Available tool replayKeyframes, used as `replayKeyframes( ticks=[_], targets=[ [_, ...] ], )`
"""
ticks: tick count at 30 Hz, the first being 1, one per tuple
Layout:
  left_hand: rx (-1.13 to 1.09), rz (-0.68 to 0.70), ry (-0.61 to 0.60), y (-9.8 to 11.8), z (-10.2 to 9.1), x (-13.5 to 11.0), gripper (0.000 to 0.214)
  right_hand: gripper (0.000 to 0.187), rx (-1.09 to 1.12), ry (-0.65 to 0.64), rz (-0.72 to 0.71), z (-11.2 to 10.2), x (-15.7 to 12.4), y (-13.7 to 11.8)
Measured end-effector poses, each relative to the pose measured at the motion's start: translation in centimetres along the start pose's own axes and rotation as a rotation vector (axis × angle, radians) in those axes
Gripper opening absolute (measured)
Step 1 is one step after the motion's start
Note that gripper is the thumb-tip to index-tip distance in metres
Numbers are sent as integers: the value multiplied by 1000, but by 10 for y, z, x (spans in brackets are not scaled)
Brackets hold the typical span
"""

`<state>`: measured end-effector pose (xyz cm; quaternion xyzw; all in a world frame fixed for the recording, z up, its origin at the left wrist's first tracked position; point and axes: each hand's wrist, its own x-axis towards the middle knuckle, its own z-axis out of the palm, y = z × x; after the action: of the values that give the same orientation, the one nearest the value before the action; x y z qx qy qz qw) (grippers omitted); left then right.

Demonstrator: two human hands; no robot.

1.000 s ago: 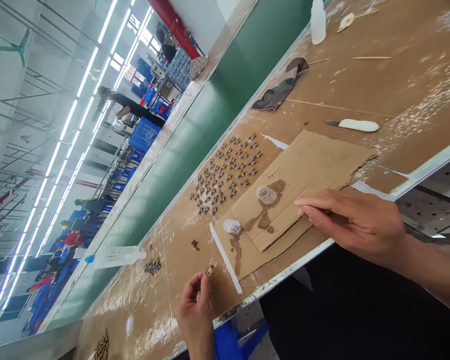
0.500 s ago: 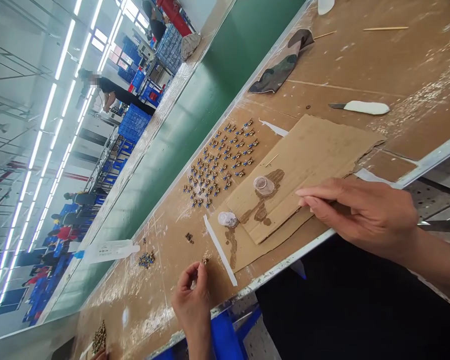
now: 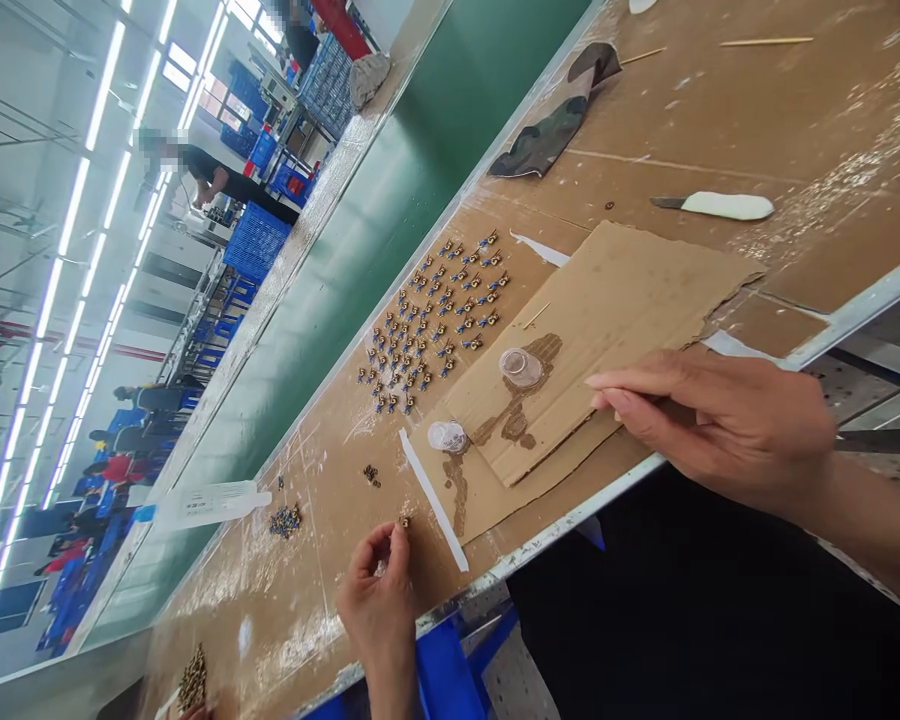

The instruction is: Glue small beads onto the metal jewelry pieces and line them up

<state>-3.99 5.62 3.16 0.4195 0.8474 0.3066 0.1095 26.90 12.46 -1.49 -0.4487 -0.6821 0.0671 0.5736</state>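
My left hand [image 3: 379, 592] is closed in a pinch above the brown tabletop, with a tiny brass-coloured metal part [image 3: 405, 522] at its fingertips. My right hand [image 3: 724, 430] hangs over the near edge of a cardboard sheet [image 3: 637, 290], thumb and forefinger pressed together; whatever is between them cannot be made out. On the cardboard stand a small clear plastic cup [image 3: 521, 367], amid wet brown stains, and more clear round plastic pieces [image 3: 448, 436]. Many small blue-and-gold parts [image 3: 439, 332] lie spread beyond it. A little heap of dark rings [image 3: 372, 476] lies beyond my left hand.
A clear bottle [image 3: 206, 505] lies near a heap of blue-and-gold parts [image 3: 285, 520]. At lower left, another person's fingers [image 3: 196, 712] are by a brass-coloured pile [image 3: 193, 678]. A white-handled knife [image 3: 727, 206] and camouflage cloth [image 3: 547, 130] lie at the far right. A green partition [image 3: 435, 160] borders the table.
The whole view has shifted slightly, so everything appears a little further left. Both hands keep nearly the same pose and place over the table.
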Motion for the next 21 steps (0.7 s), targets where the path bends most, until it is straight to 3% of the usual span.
replayKeyframes(
  ticks=[15,18,21],
  targets=[
    [206,51,-56,17,1,1,45,22,39,-9,3,-1,-3,4],
    [135,65,8,20,0,-15,39,23,93,-18,-8,-3,-2,-3],
    [-73,114,145,16,8,-44,32,16,300,-146,1,3,-6,-21]
  ],
)
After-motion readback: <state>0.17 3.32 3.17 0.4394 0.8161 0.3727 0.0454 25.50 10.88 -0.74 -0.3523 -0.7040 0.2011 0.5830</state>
